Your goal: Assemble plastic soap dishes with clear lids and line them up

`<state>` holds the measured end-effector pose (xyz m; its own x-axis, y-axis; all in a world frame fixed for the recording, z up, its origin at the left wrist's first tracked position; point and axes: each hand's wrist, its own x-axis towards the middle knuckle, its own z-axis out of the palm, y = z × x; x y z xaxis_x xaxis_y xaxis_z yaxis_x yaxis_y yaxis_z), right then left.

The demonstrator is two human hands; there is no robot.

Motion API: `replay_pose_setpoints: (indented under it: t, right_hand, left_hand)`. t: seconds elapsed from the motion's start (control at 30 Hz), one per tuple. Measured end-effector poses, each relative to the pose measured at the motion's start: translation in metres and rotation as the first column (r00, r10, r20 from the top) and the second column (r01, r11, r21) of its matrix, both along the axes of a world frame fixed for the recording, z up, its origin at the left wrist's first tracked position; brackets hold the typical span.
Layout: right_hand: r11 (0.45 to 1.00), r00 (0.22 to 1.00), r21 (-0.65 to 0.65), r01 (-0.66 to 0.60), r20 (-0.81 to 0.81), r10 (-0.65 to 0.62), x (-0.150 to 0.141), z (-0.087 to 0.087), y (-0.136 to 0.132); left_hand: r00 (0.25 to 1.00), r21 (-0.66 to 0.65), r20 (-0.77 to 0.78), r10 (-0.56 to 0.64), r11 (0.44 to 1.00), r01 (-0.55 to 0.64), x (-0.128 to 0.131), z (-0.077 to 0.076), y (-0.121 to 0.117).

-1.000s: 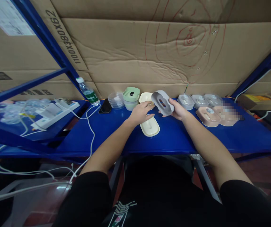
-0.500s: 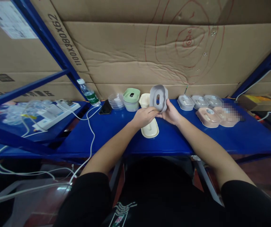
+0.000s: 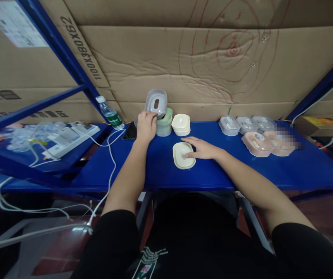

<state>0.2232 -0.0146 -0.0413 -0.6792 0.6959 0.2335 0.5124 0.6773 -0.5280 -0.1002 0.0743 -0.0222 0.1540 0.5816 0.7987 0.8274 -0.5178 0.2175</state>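
My left hand (image 3: 146, 124) grips a grey plastic lid (image 3: 156, 102) with an oval hole, holding it tilted just above the green box (image 3: 165, 121) at the back of the blue table (image 3: 213, 170). My right hand (image 3: 201, 148) lies with fingers stretched out on a cream lid (image 3: 182, 155) in the middle of the table. A stack of cream trays (image 3: 181, 124) stands behind that lid.
A water bottle (image 3: 109, 113) and a black phone (image 3: 130, 131) sit at the back left. Grey containers (image 3: 244, 124) and pink ones (image 3: 256, 142) line the right side. White cables (image 3: 108, 155) and a power strip (image 3: 67, 136) lie on the left. Cardboard forms the back wall.
My left hand took the grey lid from in front of me and carried it left to above the green box. My right hand let go of it and dropped onto the cream lid.
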Motion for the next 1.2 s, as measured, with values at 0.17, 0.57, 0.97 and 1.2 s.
replay_pose_setpoints:
  t: [0.17, 0.57, 0.97, 1.2]
  right_hand:
    - [0.999, 0.996, -0.006, -0.054, 0.064, 0.054, 0.001, 0.004, -0.003]
    - [0.995, 0.973, -0.002, -0.103, 0.207, 0.102, -0.004, 0.006, -0.011]
    - [0.978, 0.995, 0.204, -0.054, -0.071, 0.070, 0.008, 0.023, -0.005]
    - [0.922, 0.963, 0.354, 0.157, -0.262, -0.064, 0.013, 0.032, -0.011]
  left_hand:
    - [0.998, -0.078, -0.048, 0.035, 0.996, -0.039, 0.007, 0.002, -0.002]
    - [0.993, -0.143, -0.026, 0.112, 0.983, -0.114, 0.019, 0.007, -0.017]
    - [0.967, 0.016, -0.079, -0.244, 0.969, 0.246, 0.068, 0.011, -0.049]
    - [0.912, -0.007, -0.212, -0.350, 0.934, 0.357, 0.077, 0.011, -0.061]
